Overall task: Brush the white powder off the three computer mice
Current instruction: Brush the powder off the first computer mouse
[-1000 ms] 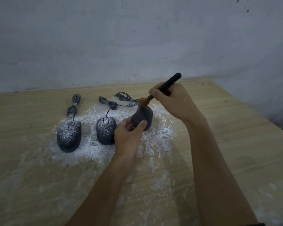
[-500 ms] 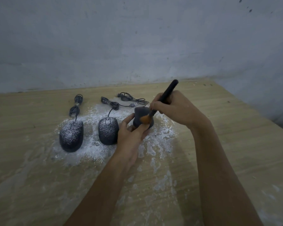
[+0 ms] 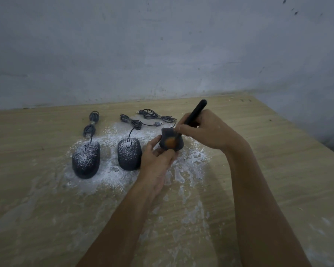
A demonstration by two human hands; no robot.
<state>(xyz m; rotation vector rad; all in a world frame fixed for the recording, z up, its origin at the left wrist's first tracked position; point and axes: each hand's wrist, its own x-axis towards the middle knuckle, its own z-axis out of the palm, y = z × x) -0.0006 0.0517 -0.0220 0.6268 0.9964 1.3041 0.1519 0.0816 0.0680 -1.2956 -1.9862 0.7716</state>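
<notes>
Three dark wired mice lie on a wooden table amid spilled white powder (image 3: 108, 170). The left mouse (image 3: 86, 162) and the middle mouse (image 3: 129, 154) rest flat and are speckled white. My left hand (image 3: 158, 158) grips the right mouse (image 3: 176, 140) at its near end and holds it tilted up off the table; its body looks mostly dark. My right hand (image 3: 206, 130) grips a black-handled brush (image 3: 194, 114), whose orange bristles (image 3: 171, 142) press on the raised mouse's surface.
Coiled cables with USB plugs (image 3: 91, 124) (image 3: 152, 115) lie behind the mice. A grey wall rises behind the table (image 3: 278, 160), whose right edge slants down at the far right. Powder smears stretch toward me along the table's middle.
The brush has swept from the mouse's far end down onto its middle, its handle standing more upright. My left hand keeps holding the mouse.
</notes>
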